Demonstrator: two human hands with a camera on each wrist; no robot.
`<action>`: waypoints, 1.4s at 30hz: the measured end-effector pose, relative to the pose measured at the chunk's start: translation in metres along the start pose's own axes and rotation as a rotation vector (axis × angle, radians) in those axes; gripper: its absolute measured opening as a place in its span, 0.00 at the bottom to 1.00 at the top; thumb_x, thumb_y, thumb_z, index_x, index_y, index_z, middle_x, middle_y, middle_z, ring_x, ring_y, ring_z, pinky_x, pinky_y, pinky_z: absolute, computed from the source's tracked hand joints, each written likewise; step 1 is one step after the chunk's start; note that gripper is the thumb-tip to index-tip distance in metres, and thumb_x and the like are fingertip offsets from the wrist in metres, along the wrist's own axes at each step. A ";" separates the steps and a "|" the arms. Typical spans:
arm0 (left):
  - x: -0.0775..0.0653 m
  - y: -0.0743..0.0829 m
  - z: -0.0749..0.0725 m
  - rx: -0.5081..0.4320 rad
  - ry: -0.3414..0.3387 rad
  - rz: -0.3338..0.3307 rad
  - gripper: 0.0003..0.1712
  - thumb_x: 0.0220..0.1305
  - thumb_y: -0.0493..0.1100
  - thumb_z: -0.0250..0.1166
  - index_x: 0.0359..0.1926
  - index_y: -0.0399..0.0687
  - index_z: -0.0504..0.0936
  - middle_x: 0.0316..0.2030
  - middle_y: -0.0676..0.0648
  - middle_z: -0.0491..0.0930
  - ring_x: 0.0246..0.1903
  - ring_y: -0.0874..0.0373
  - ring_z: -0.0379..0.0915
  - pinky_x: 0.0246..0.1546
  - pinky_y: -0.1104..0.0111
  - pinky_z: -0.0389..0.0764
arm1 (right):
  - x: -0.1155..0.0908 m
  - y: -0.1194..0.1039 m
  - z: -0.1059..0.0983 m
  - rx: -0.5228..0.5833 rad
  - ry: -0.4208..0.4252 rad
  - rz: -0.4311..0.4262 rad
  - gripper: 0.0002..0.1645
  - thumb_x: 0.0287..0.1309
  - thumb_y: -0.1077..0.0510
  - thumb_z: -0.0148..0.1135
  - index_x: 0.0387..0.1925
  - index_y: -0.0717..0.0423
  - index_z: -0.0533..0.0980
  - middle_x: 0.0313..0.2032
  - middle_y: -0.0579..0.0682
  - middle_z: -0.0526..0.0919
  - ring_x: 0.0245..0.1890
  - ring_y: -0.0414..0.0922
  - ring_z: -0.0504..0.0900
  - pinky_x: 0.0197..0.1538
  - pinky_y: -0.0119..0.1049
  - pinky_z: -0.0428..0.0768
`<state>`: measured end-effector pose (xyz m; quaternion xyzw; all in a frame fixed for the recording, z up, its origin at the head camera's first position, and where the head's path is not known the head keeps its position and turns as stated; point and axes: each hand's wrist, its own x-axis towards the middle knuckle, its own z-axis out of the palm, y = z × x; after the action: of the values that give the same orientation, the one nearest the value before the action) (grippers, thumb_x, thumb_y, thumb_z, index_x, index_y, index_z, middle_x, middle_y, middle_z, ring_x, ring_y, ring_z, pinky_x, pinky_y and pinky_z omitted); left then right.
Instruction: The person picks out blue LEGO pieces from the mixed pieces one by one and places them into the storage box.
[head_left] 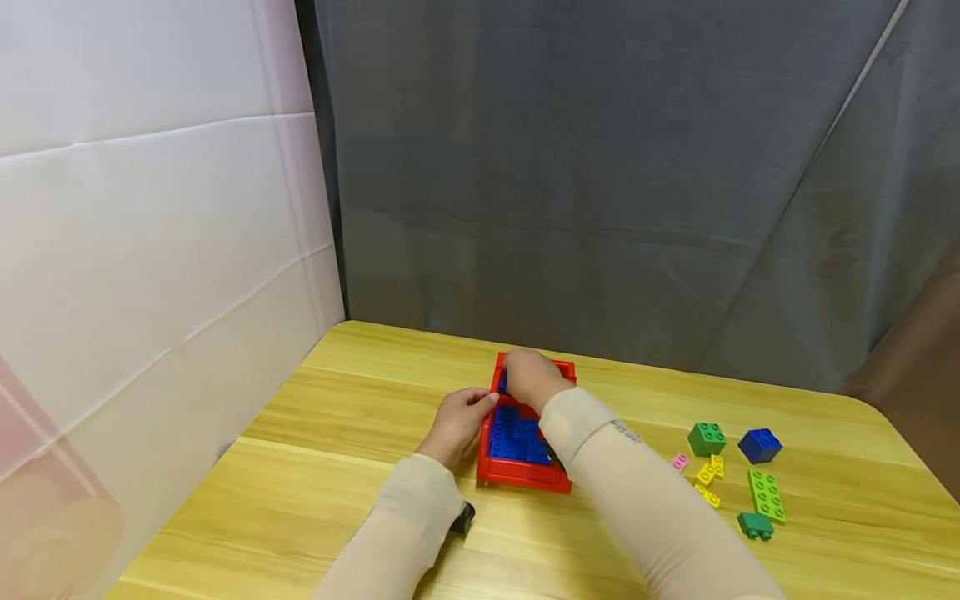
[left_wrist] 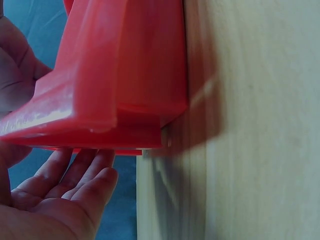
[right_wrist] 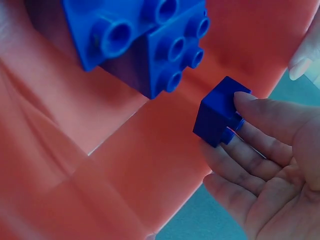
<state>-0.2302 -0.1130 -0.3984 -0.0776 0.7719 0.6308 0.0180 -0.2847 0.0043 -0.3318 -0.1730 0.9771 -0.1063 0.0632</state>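
A red box (head_left: 525, 475) stands on the table with several joined blue bricks (head_left: 517, 437) in its near part. My left hand (head_left: 459, 421) rests at its left side, thumb at the rim and fingers (left_wrist: 90, 170) extended along the outer wall. In the far part of the box, my right hand (head_left: 531, 379) pinches a small blue brick (right_wrist: 215, 112) between thumb and fingers. Larger blue bricks (right_wrist: 175, 50) with round studs sit close by in the right wrist view. From the head view, the back of the right hand hides the pinched brick.
To the right lie a green brick (head_left: 707, 439), a blue brick (head_left: 760, 446), a light green brick (head_left: 767, 497), a dark green brick (head_left: 755, 526), yellow pieces (head_left: 705, 475) and a pink piece (head_left: 679, 462). A black object (head_left: 463, 518) shows beside the left sleeve. A grey curtain (head_left: 562, 183) hangs behind the table.
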 end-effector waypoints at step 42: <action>-0.001 0.005 0.019 0.011 0.026 0.066 0.18 0.68 0.43 0.60 0.50 0.33 0.81 0.48 0.37 0.81 0.49 0.45 0.76 0.55 0.55 0.77 | 0.002 0.015 0.013 0.052 -0.080 0.091 0.11 0.66 0.64 0.53 0.45 0.62 0.78 0.37 0.55 0.80 0.34 0.49 0.76 0.39 0.38 0.79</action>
<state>-0.2311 -0.0931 -0.3978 -0.0604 0.7777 0.6256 -0.0125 -0.2893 0.0153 -0.3485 -0.1308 0.9776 -0.1216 0.1113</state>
